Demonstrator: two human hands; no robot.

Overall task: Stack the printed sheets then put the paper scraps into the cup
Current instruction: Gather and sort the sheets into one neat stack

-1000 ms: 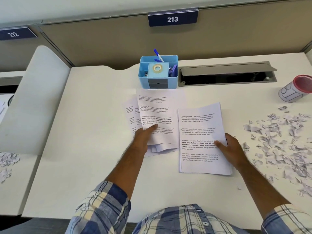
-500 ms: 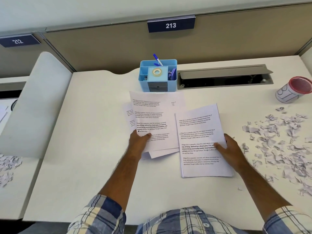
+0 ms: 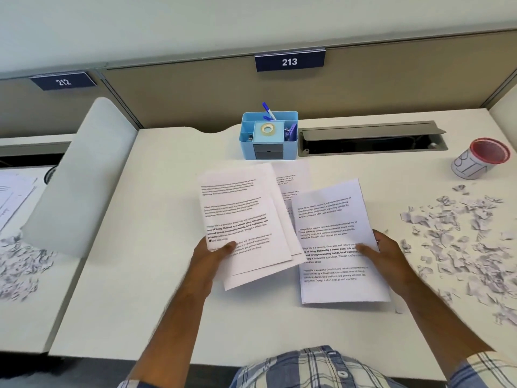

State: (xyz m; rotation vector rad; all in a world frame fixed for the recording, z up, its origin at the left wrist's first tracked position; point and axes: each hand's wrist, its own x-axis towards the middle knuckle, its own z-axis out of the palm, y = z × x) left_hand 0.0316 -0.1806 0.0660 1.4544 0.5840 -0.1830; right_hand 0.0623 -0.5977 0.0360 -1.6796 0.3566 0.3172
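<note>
Printed sheets lie in two groups on the white desk (image 3: 156,289). My left hand (image 3: 209,256) pinches the lower left edge of a loose bunch of sheets (image 3: 240,219), thumb on top, lifted and tilted. My right hand (image 3: 383,256) holds the right edge of a neater stack (image 3: 335,247) that lies flat, thumb on top of the page. One more sheet (image 3: 291,175) peeks out behind. A heap of paper scraps (image 3: 461,236) covers the desk to the right. The red-rimmed cup (image 3: 479,159) lies tilted at the far right.
A blue desk organiser (image 3: 268,138) with a pen and a tape roll stands behind the sheets. Beside it is an open cable slot (image 3: 372,141). A white divider (image 3: 81,175) borders the left side, with more scraps (image 3: 19,264) on the neighbouring desk.
My left hand has gathered the left bunch and lifted it off the desk, drawing it slightly left and toward me. My right hand stays on the right stack.
</note>
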